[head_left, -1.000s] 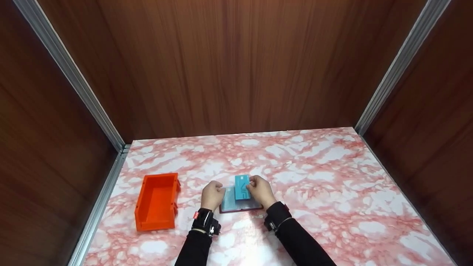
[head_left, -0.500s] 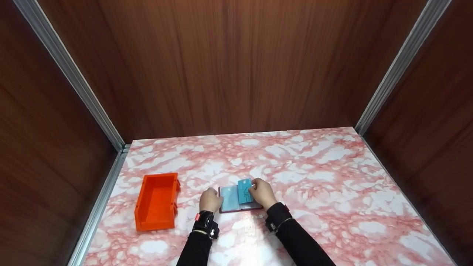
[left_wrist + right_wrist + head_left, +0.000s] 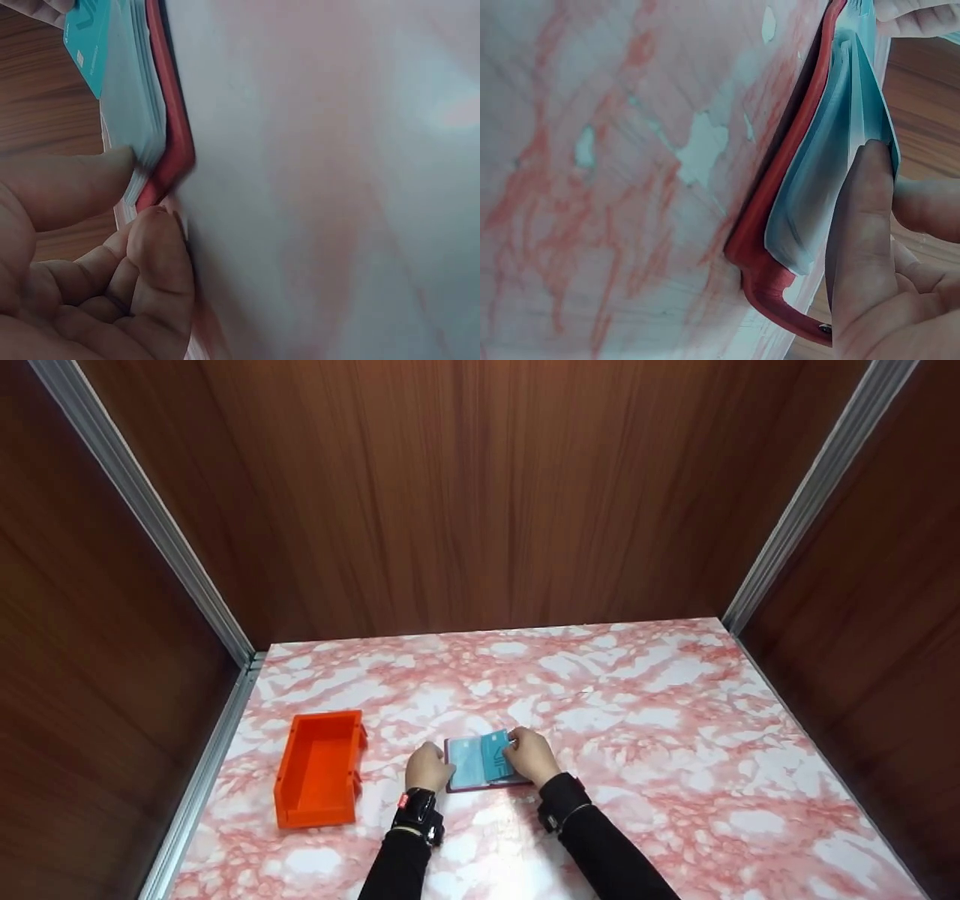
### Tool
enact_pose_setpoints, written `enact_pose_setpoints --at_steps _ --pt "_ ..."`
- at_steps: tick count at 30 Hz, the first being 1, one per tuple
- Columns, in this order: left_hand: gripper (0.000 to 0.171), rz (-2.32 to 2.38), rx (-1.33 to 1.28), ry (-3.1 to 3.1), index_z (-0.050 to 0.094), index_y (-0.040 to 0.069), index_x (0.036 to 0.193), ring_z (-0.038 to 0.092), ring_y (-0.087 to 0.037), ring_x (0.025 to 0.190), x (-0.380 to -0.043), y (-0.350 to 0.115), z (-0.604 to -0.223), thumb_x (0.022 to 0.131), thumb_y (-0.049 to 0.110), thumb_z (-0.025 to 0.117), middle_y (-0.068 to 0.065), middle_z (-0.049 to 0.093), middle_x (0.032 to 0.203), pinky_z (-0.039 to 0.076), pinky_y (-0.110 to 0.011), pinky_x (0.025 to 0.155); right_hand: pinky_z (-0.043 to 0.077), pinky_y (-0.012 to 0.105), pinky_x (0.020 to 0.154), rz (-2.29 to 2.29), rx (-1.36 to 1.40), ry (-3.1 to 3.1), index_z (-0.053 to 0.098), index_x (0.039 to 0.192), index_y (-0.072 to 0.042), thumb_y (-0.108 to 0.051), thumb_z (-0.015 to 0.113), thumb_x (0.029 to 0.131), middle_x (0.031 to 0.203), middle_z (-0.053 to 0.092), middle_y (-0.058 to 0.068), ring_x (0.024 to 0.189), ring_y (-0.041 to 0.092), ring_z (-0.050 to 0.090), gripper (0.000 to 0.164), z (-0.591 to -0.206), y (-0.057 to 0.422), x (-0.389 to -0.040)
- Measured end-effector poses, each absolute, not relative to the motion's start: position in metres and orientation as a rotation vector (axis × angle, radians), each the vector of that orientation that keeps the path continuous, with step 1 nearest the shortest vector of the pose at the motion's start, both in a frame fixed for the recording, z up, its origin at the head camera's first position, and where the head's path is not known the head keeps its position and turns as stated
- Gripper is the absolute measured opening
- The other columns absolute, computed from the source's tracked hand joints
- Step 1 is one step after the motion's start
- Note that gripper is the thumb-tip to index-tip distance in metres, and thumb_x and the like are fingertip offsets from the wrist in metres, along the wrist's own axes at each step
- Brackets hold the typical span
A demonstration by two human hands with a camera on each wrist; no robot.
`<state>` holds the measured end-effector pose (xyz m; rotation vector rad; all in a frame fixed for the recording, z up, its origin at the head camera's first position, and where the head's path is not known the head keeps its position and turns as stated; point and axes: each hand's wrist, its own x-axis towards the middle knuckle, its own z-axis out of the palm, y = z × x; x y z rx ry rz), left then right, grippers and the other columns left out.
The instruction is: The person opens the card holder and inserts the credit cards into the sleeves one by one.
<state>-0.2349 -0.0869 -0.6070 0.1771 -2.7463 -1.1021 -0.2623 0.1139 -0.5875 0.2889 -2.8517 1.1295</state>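
Observation:
A card holder (image 3: 465, 765) with a red cover and clear sleeve pages lies spread open on the table. My left hand (image 3: 427, 769) pinches its left corner, thumb on the stacked pages and a finger at the red cover (image 3: 177, 112), as the left wrist view shows. Between thumb and fingers, my right hand (image 3: 534, 755) holds a blue card (image 3: 495, 754) by its right edge. The card leans tilted over the right-hand pages. In the right wrist view the sleeve pages (image 3: 810, 180) fan up beside the fingers. Whether the card's lower edge is inside a sleeve, I cannot tell.
An orange bin (image 3: 319, 769) stands to the left on the pink and white marbled table (image 3: 637, 690). Brown wood-grain panels (image 3: 480, 495) rise at the back and both sides, with metal profiles (image 3: 199, 585) along the corners.
My right hand has brought the blue card down and slightly right toward the holder's right side, tilting it. My left hand has shifted a little down and left, to the holder's left edge.

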Motion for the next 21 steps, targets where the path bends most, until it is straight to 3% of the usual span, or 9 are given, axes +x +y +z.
enact_pose_setpoints --at_steps 13,21 --pt "0.024 -1.126 0.185 -2.753 0.062 -0.003 0.085 0.061 -0.036 0.077 -0.2366 -0.0878 -0.6077 0.068 0.003 0.078 -0.011 0.062 0.076 0.05 -0.047 0.075 0.051 0.041 0.073 1.142 0.305 -2.867 0.064 0.095 0.006 0.0 0.067 0.078 0.074 0.06 0.007 0.073 0.024 0.057 0.018 -0.5895 0.1134 -0.2644" --pt "0.024 -1.129 0.18 -2.73 0.061 -0.003 0.083 0.06 -0.035 0.073 -0.2359 -0.0874 -0.6067 0.067 0.002 0.077 -0.012 0.062 0.074 0.05 -0.047 0.073 0.05 0.041 0.074 1.149 0.324 -2.891 0.065 0.099 0.006 -0.002 0.069 0.083 0.079 0.062 0.008 0.074 0.024 0.058 0.019 -0.5877 0.1083 -0.2631"
